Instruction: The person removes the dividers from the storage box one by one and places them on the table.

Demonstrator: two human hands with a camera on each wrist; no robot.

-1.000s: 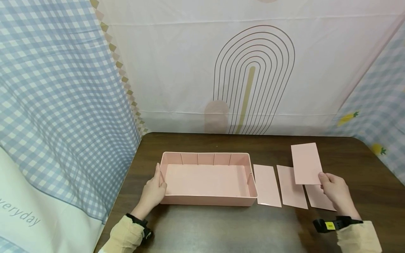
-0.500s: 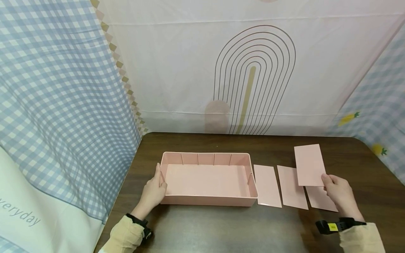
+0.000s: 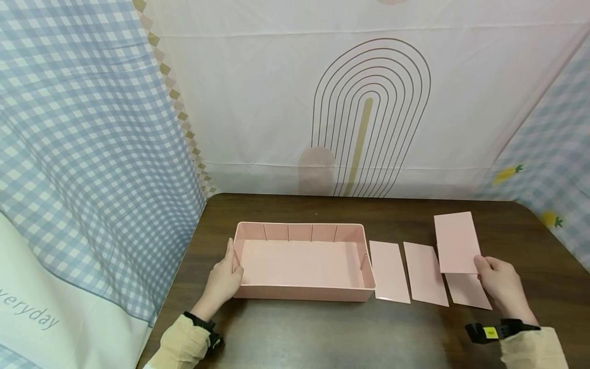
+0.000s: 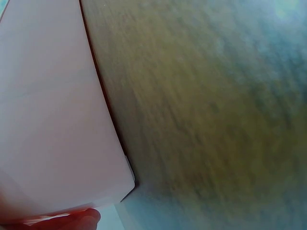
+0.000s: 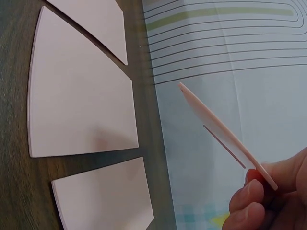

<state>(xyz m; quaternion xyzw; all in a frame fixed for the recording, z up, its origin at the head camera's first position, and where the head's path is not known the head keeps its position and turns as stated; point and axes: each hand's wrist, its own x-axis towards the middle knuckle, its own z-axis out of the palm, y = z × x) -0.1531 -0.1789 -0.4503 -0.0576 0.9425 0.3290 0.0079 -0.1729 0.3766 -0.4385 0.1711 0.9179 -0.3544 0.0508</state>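
A shallow rectangular pink plastic box [image 3: 295, 293] sits on the dark wooden table. My left hand [image 3: 224, 279] holds its left end, index finger along the outer wall and thumb at the near corner; in the left wrist view a fingertip [image 4: 86, 218] shows at the box's wall. My right hand [image 3: 500, 282] pinches a thin flat pink panel [image 3: 456, 243] by its near right corner, raised above the table. The right wrist view shows this panel [image 5: 218, 124] nearly edge-on, thumb and fingers on either side of it.
Right of the box, three similar pink panels lie in a row: a left one [image 3: 389, 271], a middle one [image 3: 426, 277] and a right one [image 3: 467, 292] partly hidden by the raised panel. A patterned cloth [image 3: 258, 102] hangs behind the table [image 3: 322, 333].
My right hand has drifted right and slightly nearer with the raised panel, uncovering more of the middle panel. My left hand and the box stay in place.
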